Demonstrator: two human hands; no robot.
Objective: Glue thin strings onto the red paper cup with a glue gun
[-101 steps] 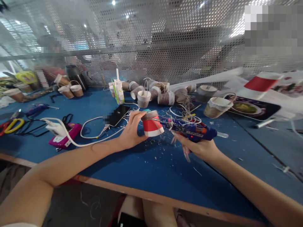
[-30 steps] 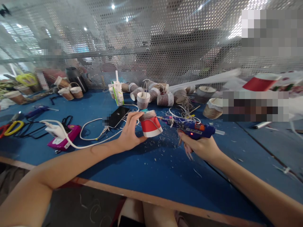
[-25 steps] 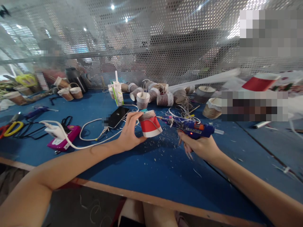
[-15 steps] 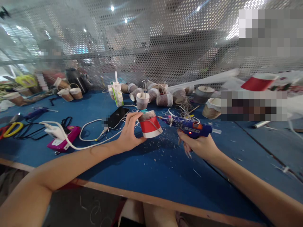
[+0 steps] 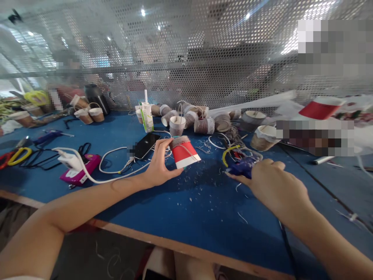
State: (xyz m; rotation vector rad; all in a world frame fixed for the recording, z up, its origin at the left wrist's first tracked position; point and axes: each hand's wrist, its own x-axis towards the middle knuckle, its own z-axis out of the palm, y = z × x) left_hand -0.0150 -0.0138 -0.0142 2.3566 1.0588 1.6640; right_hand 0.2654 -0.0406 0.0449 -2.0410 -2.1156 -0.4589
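Between the thumb and fingers of my left hand point(image 5: 159, 161) is a red and white paper cup point(image 5: 185, 151), tilted, with its narrow end up. Grey-brown twine is wound around that narrow end, and a loose length of it hangs across the red side. My right hand point(image 5: 276, 186) is wrapped round a blue glue gun point(image 5: 241, 167), low over the table and apart from the cup. The hand hides much of the gun. Just beyond the gun lies a curved yellow handle point(image 5: 225, 156) among loose twine.
Several twine-wrapped cups point(image 5: 204, 125) lie at the back beside a drink carton point(image 5: 147, 116). A phone point(image 5: 147, 145), a white cable and a magenta power strip point(image 5: 80, 169) are on the left, with scissors point(image 5: 20, 156) and another blue glue gun point(image 5: 48, 137). A perforated metal screen point(image 5: 163, 66) stands behind.
My right hand has moved right and turned, taking the glue gun away from the cup and pointing it away from me. My left hand keeps the cup, which is tilted slightly more.
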